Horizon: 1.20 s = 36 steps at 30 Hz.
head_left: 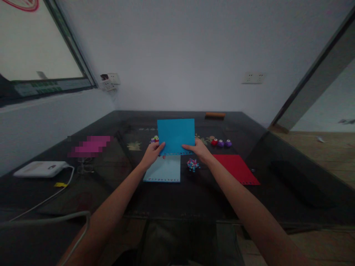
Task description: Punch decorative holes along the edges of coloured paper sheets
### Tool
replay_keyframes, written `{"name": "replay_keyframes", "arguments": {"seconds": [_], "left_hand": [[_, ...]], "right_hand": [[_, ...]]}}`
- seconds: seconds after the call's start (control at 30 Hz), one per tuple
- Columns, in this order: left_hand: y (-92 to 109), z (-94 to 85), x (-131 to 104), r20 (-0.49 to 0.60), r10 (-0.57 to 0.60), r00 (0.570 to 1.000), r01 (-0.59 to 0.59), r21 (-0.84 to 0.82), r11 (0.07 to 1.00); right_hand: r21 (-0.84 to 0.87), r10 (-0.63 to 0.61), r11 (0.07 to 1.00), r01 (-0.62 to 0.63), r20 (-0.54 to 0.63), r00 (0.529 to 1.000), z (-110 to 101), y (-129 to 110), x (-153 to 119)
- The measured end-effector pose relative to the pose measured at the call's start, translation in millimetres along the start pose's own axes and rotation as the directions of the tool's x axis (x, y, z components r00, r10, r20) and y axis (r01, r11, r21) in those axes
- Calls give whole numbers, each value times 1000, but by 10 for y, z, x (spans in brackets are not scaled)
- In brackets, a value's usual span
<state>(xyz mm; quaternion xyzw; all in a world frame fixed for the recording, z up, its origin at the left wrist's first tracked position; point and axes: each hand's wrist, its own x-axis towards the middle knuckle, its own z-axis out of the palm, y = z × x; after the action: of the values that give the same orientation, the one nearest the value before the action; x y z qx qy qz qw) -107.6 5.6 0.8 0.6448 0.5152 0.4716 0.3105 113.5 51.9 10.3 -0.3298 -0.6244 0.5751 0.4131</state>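
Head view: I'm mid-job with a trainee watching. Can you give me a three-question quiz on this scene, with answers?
1. True or false: the left hand and the right hand both hold the bright-blue flat rectangular sheet.

2. Fill in the blank: seen from the wearer's side, the red flat rectangular sheet lies to the ____ of the small multicoloured pile.

3. Count: how many small round figures with white eyes sit in the row just beyond the red sheet?

Key: 1. True. 2. Right. 3. Three: one red, two purple.
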Motion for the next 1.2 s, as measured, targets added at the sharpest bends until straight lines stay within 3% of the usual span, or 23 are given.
{"name": "replay_keyframes", "arguments": {"seconds": [0.23,0.33,0.57,0.83,1.2], "left_hand": [[316,267,112,118,105,987,-110,32,993],[426,457,155,113,127,985,-135,64,989],[369,820,118,41,61,997,-61,9,998],[244,813,30,97,68,993,-66,-26,998],[309,793,0,85,42,996,-38,-38,999]], "right_hand": [[-173,-56,984,36,-111,992,-347,-96,-186],[-225,-98,973,59,-165,981,-518,-95,-285],[-167,-30,986,-10,-238,971,-723,-8,-498],[-70,41,996,-55,-194,980,-732,16,-584],[-64,50,996,-64,-195,979,-726,18,-585]]}}
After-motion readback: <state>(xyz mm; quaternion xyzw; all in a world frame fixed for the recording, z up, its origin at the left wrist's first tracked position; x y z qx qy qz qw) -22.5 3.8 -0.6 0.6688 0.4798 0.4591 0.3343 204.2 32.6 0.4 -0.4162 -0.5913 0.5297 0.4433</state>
